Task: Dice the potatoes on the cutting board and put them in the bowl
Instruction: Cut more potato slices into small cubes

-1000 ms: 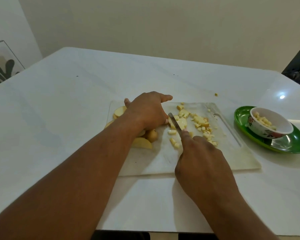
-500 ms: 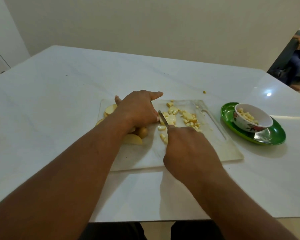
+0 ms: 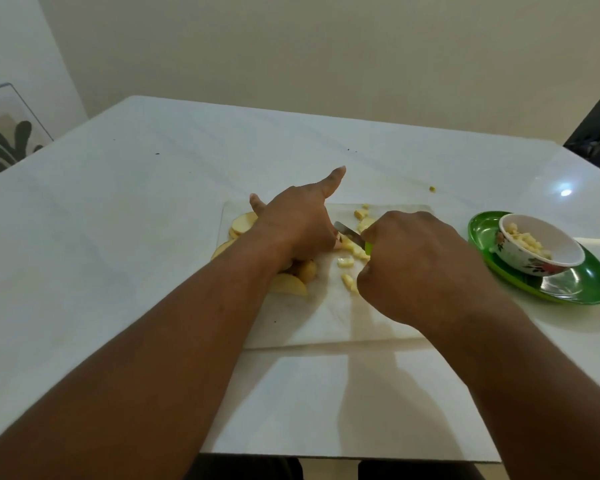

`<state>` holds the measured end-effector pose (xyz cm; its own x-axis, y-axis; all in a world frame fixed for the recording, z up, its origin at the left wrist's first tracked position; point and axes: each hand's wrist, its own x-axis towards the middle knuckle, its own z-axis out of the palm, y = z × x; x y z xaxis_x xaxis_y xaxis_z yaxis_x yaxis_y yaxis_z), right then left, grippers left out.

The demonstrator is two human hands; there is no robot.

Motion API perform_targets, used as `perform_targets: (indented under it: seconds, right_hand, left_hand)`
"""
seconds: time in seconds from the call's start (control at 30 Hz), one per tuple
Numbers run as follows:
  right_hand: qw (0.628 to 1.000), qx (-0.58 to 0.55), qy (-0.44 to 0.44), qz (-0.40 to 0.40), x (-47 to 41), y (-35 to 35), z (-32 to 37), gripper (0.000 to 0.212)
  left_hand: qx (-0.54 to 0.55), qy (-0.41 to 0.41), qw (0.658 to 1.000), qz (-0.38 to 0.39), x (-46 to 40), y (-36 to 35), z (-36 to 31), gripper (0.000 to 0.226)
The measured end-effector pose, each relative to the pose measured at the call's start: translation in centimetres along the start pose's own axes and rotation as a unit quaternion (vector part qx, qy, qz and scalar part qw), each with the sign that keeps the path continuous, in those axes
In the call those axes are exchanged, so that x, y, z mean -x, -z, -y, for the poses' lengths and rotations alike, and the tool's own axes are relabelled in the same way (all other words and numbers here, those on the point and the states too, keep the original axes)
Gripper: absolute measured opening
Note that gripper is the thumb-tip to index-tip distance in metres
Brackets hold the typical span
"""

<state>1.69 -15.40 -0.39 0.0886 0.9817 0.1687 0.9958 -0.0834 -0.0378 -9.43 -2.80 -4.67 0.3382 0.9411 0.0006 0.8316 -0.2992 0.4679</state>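
White table [image 3: 118, 237], potato [image 3: 342, 241] under left hand [image 3: 297, 226]

The right hand [image 3: 420, 268] has swung over the diced pieces [image 3: 347, 262] near the cutting board's [image 3: 326, 317] middle, hiding most of them; the knife [image 3: 349, 233] blade now angles toward the left hand [image 3: 298, 230]; that hand's forefinger has lifted, pointing toward the bench's [image 3: 118, 237] far edge.

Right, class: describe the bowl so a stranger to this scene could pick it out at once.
Start at the white cutting board on the white table and look to its right, to the green plate. The bowl sits on that plate: white inside, flower-patterned outside, already holding some diced potato, and the only bowl there.
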Motion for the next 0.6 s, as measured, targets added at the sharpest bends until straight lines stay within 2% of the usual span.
perform_targets:
  seconds: [0.13, 0.27, 0.33, 0.5, 0.6]
  right_hand:
    - [1.000, 0.016, 0.000, 0.025, 0.5, 0.9, -0.3, 0.007]
    - [0.998, 0.021, -0.020, 0.063, 1.5, 1.8, -0.3, 0.035]
    - [0.997, 0.022, -0.032, 0.070, 2.4, 2.2, -0.4, 0.041]
    - [0.996, 0.021, -0.035, 0.081, 4.6, 2.9, -0.6, 0.042]
    - [0.998, -0.001, -0.040, 0.053, 5.2, 3.1, -1.3, 0.039]
  left_hand:
    - [-0.008, -0.004, 1.000, 0.003, -0.1, -0.1, -0.1, 0.101]
    - [-0.021, -0.009, 1.000, -0.007, -0.1, -0.2, -0.1, 0.101]
    - [-0.021, -0.010, 1.000, -0.012, 0.0, -0.3, -0.1, 0.101]
    - [-0.011, -0.023, 1.000, -0.006, 0.0, 0.0, 0.0, 0.097]
    - [0.013, -0.027, 0.999, 0.011, 0.0, 0.3, 0.5, 0.082]
